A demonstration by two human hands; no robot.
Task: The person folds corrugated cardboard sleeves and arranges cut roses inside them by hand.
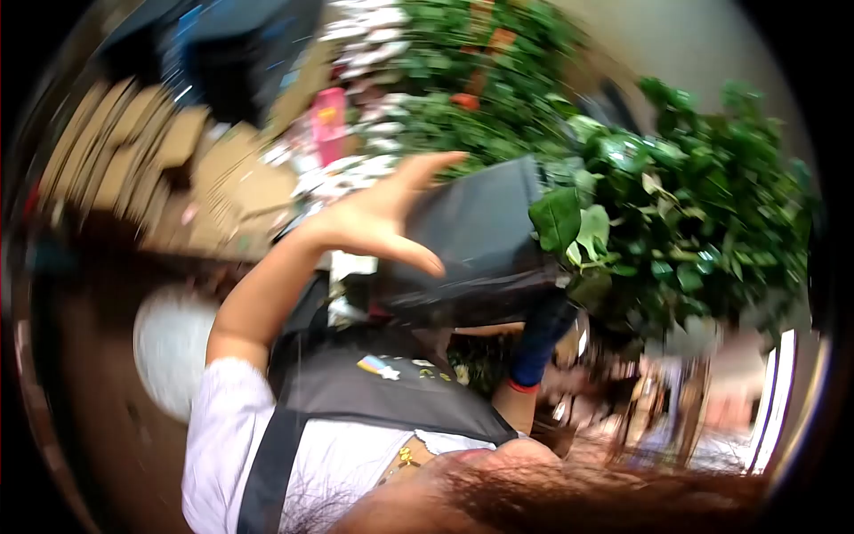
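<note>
A leafy green bunch (694,214) with its lower end in a dark grey plastic wrap (485,222) lies sideways in front of my chest. My left hand (382,214) is at the wrap's end, thumb and fingers spread wide apart; whether the palm presses on it I cannot tell. My right forearm, in a dark blue sleeve (544,334) with a red band, reaches up under the bunch. Wrap and leaves hide my right hand (560,294) almost wholly, so its fingers do not show. I wear a dark apron (382,374).
Behind the wrap is a large pile of green stems (480,98) with white-wrapped ends (369,53). A pink packet (328,125) lies beside it. Folded cardboard (116,147) is stacked at left, above a round white object (173,351). Much is blurred.
</note>
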